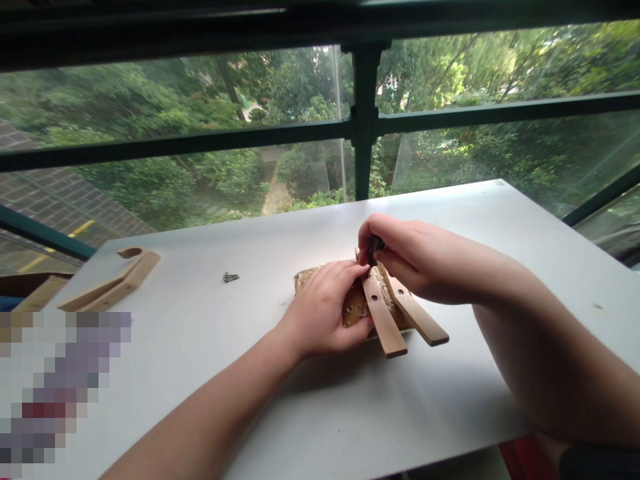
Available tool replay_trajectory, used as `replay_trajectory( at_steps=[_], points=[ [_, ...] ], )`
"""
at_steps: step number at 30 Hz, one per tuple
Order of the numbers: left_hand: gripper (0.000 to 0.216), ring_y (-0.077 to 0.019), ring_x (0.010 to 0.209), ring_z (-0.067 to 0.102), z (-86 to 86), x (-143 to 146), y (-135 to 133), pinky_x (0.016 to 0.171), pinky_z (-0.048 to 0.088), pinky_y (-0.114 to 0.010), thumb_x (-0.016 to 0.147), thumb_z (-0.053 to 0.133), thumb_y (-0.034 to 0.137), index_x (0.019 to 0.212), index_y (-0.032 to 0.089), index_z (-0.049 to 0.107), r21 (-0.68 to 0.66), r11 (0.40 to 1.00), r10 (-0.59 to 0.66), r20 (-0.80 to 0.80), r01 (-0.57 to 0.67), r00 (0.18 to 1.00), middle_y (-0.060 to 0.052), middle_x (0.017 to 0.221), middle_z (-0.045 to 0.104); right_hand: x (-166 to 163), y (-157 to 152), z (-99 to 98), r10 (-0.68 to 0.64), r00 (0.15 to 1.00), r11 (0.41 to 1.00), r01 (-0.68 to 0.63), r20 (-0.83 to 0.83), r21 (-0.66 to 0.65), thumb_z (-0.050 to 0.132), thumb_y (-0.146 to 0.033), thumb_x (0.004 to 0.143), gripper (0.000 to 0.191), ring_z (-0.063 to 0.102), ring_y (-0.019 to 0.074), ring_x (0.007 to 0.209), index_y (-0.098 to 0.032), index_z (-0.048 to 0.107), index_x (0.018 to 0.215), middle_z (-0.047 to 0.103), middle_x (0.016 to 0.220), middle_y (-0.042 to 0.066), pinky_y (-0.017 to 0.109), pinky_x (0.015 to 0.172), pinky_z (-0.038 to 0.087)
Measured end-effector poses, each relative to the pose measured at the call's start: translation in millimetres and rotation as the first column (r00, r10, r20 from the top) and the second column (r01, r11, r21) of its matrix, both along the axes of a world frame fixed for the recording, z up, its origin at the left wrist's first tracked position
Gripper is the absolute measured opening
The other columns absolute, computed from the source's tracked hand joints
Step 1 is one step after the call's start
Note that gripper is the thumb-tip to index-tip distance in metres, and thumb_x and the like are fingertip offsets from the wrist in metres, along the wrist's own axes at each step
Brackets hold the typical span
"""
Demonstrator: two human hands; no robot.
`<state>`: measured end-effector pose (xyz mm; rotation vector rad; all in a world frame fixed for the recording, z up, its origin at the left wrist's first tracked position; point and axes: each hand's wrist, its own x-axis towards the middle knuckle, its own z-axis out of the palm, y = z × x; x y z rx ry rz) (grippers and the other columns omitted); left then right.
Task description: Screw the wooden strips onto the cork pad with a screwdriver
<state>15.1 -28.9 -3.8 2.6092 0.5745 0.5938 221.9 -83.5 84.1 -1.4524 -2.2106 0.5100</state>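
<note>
At the middle of the table, two light wooden slats point(384, 319) with dark screw holes lie side by side, splayed towards me, across a brown block wrapped in shiny film point(356, 308). My left hand point(325, 310) curls over the block, its index fingertip and thumb against the edge of the left slat. In my right hand point(407, 250) is a short dark tool point(375, 248), gripped from above over the far end of the slats. The tool's tip and the slats' far ends are partly hidden by my fingers.
Dark screws point(231, 277) lie in a small bunch left of the block. Farther left rests a wooden piece with a hooked end point(113, 280). The white table point(210, 360) ends before a green-framed window point(367, 133). A box point(43, 291) stands beyond its left edge.
</note>
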Motion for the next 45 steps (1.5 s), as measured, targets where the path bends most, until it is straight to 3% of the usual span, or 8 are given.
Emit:
replay_trajectory(
  at_steps=[13, 22, 25, 27, 30, 36, 40, 45],
  points=[
    [0.064, -0.0293, 0.126, 0.050, 0.1, 1.0, -0.6, 0.109, 0.040, -0.044, 0.075, 0.065, 0.037, 0.134, 0.020, 0.046, 0.010, 1.000, 0.001, -0.009, -0.001, 1.000, -0.010, 0.138, 0.053, 3.8, 2.1, 4.0, -0.062, 0.987, 0.990, 0.042, 0.149, 0.136, 0.060, -0.028, 0.087, 0.006, 0.049, 0.0098, 0.060, -0.024, 0.059, 0.091, 0.063, 0.073, -0.004, 0.023, 0.057, 0.033],
    [0.065, -0.0285, 0.123, 0.051, 1.2, 0.4, -0.6, 0.108, 0.041, -0.043, 0.073, 0.065, 0.034, 0.134, 0.019, 0.047, 0.002, 1.000, 0.004, -0.010, -0.004, 1.000, -0.009, 0.135, 0.055, -2.2, 6.5, -1.6, -0.157, 0.968, 0.965, 0.109, 0.195, 0.237, 0.061, -0.034, 0.085, 0.029, 0.031, 0.0097, 0.053, -0.021, 0.040, 0.070, 0.045, 0.057, -0.005, 0.026, 0.052, 0.023],
    [0.071, -0.0283, 0.126, 0.050, -0.1, -0.1, -0.2, 0.111, 0.040, -0.044, 0.074, 0.066, 0.035, 0.139, 0.020, 0.043, 0.000, 1.000, -0.003, 0.008, 0.003, 1.000, -0.009, 0.138, 0.053, -1.6, 9.6, -6.3, -0.177, 0.975, 0.960, 0.142, 0.132, 0.241, 0.055, -0.026, 0.087, 0.018, 0.038, 0.0102, 0.057, -0.021, 0.044, 0.075, 0.051, 0.063, -0.003, 0.025, 0.055, 0.028],
    [0.071, -0.0286, 0.127, 0.049, 0.1, 0.1, -0.3, 0.112, 0.039, -0.044, 0.073, 0.066, 0.034, 0.138, 0.020, 0.044, -0.001, 1.000, -0.002, 0.015, 0.002, 1.000, -0.009, 0.139, 0.052, -2.5, 10.6, -8.9, -0.088, 0.995, 0.978, 0.077, 0.045, 0.195, 0.054, -0.021, 0.088, 0.003, 0.047, 0.0100, 0.064, -0.021, 0.052, 0.086, 0.060, 0.076, -0.003, 0.023, 0.059, 0.034],
    [0.061, -0.0280, 0.122, 0.052, 1.9, 0.6, -1.1, 0.108, 0.042, -0.043, 0.073, 0.065, 0.034, 0.130, 0.019, 0.050, -0.006, 1.000, 0.011, 0.014, -0.011, 1.000, -0.009, 0.135, 0.055, -5.9, 9.3, -9.9, 0.058, 0.998, 0.989, -0.058, 0.004, 0.134, 0.051, -0.018, 0.089, 0.006, 0.050, 0.0094, 0.068, -0.022, 0.054, 0.093, 0.062, 0.081, -0.004, 0.022, 0.061, 0.037],
    [0.061, -0.0292, 0.124, 0.051, 0.8, 0.8, -0.6, 0.108, 0.042, -0.045, 0.075, 0.065, 0.037, 0.130, 0.018, 0.048, 0.007, 1.000, -0.002, 0.027, 0.002, 1.000, -0.011, 0.136, 0.054, -4.0, 0.5, -2.1, 0.098, 0.995, 0.995, -0.098, -0.017, 0.003, 0.047, -0.015, 0.089, 0.016, 0.056, 0.0137, 0.076, -0.021, 0.050, 0.104, 0.064, 0.091, 0.001, 0.026, 0.067, 0.043],
    [0.065, -0.0297, 0.124, 0.051, -2.0, -0.1, 0.8, 0.108, 0.042, -0.045, 0.077, 0.064, 0.040, 0.134, 0.018, 0.045, 0.012, 1.000, -0.013, 0.031, 0.013, 0.999, -0.011, 0.136, 0.054, 2.5, -0.5, -0.9, 0.036, 0.999, 0.999, -0.036, -0.002, -0.005, 0.043, -0.017, 0.093, 0.017, 0.060, 0.0153, 0.081, -0.021, 0.052, 0.106, 0.067, 0.098, 0.003, 0.027, 0.070, 0.046],
    [0.065, -0.0293, 0.126, 0.050, -1.8, -0.7, 0.7, 0.110, 0.041, -0.045, 0.076, 0.065, 0.040, 0.135, 0.019, 0.045, 0.011, 1.000, -0.005, 0.026, 0.004, 1.000, -0.011, 0.138, 0.053, 5.8, 4.9, -1.0, -0.033, 0.997, 0.996, 0.027, 0.075, 0.083, 0.054, -0.022, 0.089, 0.010, 0.060, 0.0131, 0.073, -0.023, 0.060, 0.097, 0.069, 0.089, -0.001, 0.025, 0.066, 0.043]
  ],
)
